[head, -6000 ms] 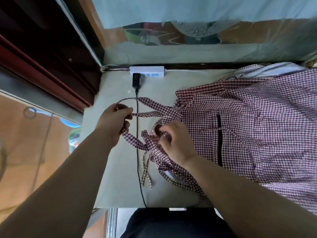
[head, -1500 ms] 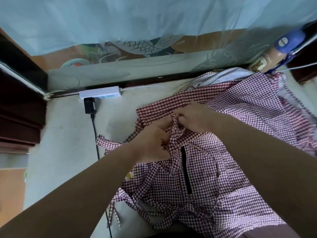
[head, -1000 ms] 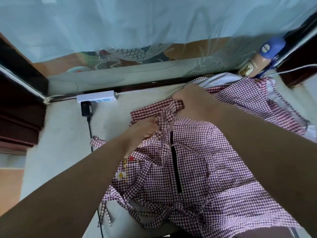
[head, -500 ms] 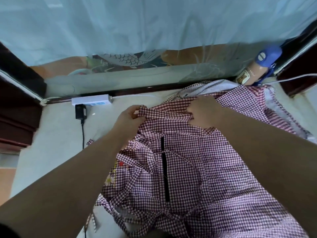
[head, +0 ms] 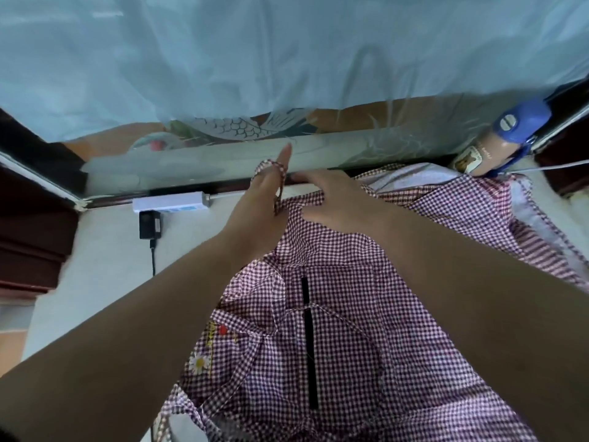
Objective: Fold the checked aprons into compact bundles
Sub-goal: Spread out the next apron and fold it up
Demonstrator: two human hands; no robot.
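at the far edge of the surface (head: 105,250), close to the dark sill, both hands meet on the top of the checked apron (head: 334,314). the apron's long axis runs from that far edge straight back toward the person's body, and the black strip (head: 307,339) on its pocket points the same way. so the cloth stretches out on the near side of the hands, not beside them.

the left hand (head: 261,205) has its fingers straight and pointing away. a narrow strap loop (head: 271,165) hangs hooked over them, not pinched. the right hand (head: 341,205) lies just beside it, fingers spread flat on the top hem, gripping nothing. the left is nearer the strap, the right nearer the bulk of the bib.

a second checked apron (head: 478,205) with a pale lining spreads toward the right edge and seems to lie partly under the first.

i judge the strap needs laying onto the cloth first. the fold after that probably brings the far hem toward the near edge, along the long axis.

a white power strip (head: 170,202) and its black plug (head: 149,224) sit to the left, apart from the cloth. a blue-capped bottle (head: 497,138) leans in the far right corner.
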